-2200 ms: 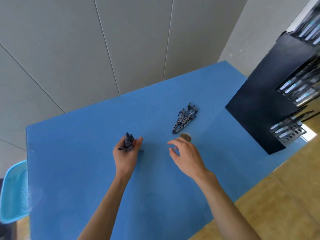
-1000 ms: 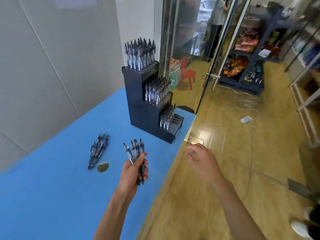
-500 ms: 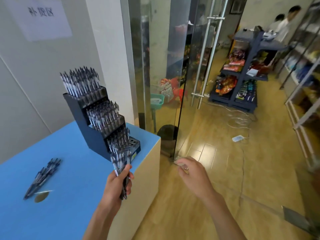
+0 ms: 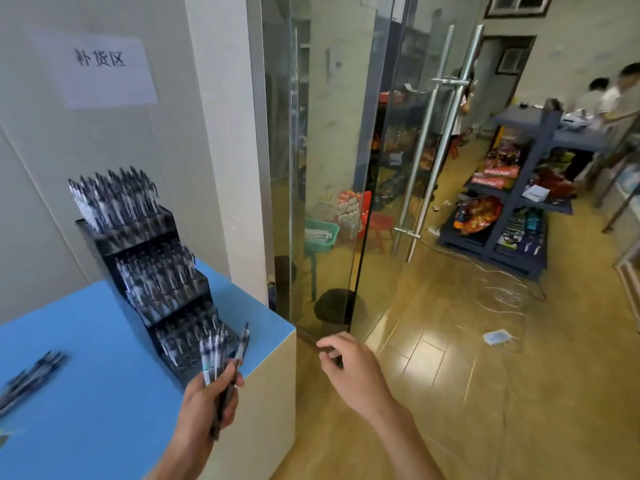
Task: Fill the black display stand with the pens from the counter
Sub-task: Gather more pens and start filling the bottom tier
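Blue counter (image 4: 86,341) is carrying the black display stand (image 4: 152,271) at its corner. Left hand (image 4: 204,400) is gripping a bunch of pens (image 4: 221,351) upright beside the bottom tier — likely staged for slotting. Right hand (image 4: 349,365) is hovering empty, fingers loosely curled. Loose pens (image 4: 27,379) are waiting on the counter's left.

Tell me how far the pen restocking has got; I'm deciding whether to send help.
Done: the top two tiers of the black display stand look full. In hand: the left hand grips a bunch of pens by the partly filled bottom tier; the right hand holds nothing. Left: a pile of pens on the counter.
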